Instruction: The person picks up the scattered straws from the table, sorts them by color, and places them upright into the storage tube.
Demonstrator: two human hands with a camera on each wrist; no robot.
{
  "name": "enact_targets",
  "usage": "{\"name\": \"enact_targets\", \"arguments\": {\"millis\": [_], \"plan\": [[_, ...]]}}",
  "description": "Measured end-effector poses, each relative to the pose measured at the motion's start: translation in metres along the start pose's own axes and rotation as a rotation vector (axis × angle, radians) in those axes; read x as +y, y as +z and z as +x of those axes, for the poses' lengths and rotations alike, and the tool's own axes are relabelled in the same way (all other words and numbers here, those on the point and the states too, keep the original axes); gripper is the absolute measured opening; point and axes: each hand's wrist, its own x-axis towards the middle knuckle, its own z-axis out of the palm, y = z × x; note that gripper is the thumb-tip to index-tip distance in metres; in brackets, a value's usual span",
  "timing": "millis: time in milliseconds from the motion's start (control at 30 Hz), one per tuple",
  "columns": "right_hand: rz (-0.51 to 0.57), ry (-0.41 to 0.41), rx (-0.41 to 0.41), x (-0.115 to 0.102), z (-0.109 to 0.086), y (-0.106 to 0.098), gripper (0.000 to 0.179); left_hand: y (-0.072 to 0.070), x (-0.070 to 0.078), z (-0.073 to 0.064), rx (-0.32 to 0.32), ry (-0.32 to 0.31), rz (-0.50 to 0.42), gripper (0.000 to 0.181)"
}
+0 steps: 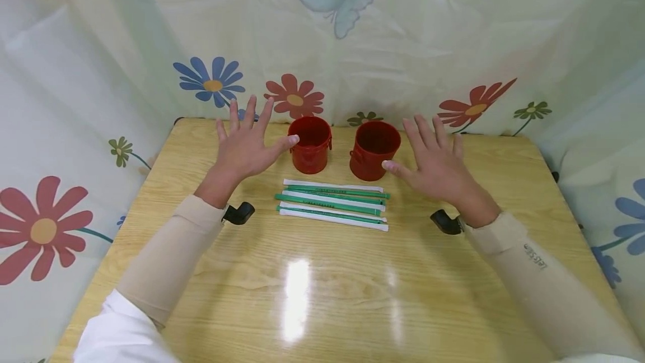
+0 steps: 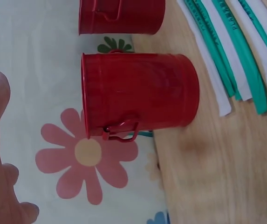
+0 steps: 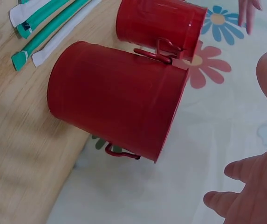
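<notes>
Red buckets (image 1: pixel 309 159), straws (image 1: pixel 327 203) in front, flowered curtain (image 1: pixel 413 43) behind, left hand (image 1: pixel 242 150) and right hand (image 1: pixel 437 168) splayed

The left sleeve (image 1: pixel 173 254) is beige, with white fabric (image 1: pixel 121 334) at its near end; the matching right sleeve (image 1: pixel 554 290) bears dark lettering (image 1: pixel 535 256); black angular wrist devices (image 1: pixel 239 214) adjoin both.

Head view's from up high, facing forward and down at the desk (image 1: pixel 216 290), far back enough to fit the left hand (image 1: pixel 244 147) and right hand (image 1: pixel 439 168). Both wrist views are way closer and tipped sideways, looking across the desk's far edge. All three share the red buckets (image 1: pixel 309 160) and straws (image 1: pixel 330 205).
</notes>
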Motion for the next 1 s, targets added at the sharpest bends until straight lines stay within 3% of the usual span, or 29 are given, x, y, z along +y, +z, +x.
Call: {"name": "enact_targets", "arguments": {"millis": [167,1000], "plan": [[-0.005,-0.025,0.017,-0.003,0.001,0.000,0.101,0.001,0.002,0.005,0.007,0.018,-0.002,0.102],[0.019,-0.017,-0.036,-0.026,-0.013,0.017,0.100,0.025,0.004,0.020,-0.116,0.091,-0.012,0.105]]}}
